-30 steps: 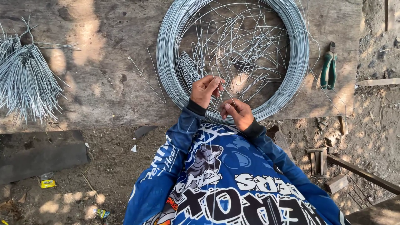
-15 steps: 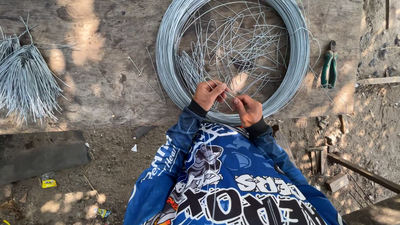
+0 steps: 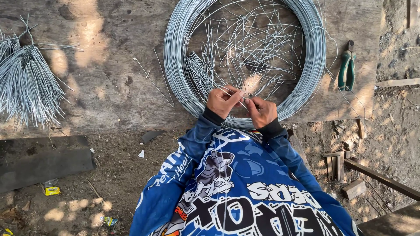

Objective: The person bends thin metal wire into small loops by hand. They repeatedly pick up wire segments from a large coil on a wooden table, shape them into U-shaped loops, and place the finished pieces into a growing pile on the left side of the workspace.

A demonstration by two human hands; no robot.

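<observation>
Item: thin wire piece (image 3: pixel 242 98) — at the near rim of the wire coil (image 3: pixel 245 61), pinched between your left hand (image 3: pixel 224 101) and right hand (image 3: pixel 261 111), both closed on it. Likely light, springy, sharp-ended; hold near the bend. Its far end is lost among loose cut wires — your fingertips hide the pinch.

Left hand (image 3: pixel 223 101), right hand (image 3: pixel 260 111) pinch wire piece (image 3: pixel 234 93) over wire coil (image 3: pixel 175 65).
</observation>
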